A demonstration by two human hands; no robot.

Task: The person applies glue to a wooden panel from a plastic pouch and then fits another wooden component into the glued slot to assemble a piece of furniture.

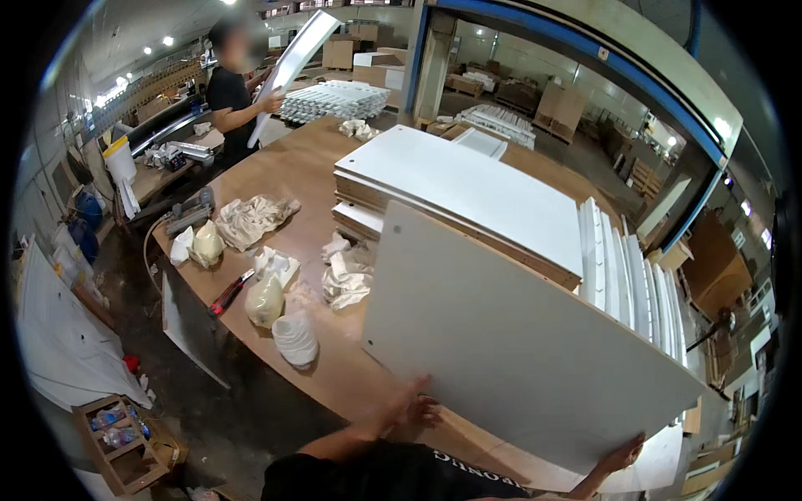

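Smooth brown desk (pixel 355 376) | matte grey panel (pixel 518 334), flat, rectangular, tilted up before the white-topped board stack (pixel 468 179), masking its near side | right hand (pixel 622 455) curled onto the panel's lower right corner | left hand (pixel 411 407) loosely bent at its bottom edge, grip unclear

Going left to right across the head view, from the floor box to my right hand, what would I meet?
Box → red-handled tool → white bundle → left hand → right hand, at the grey panel's lower edge.
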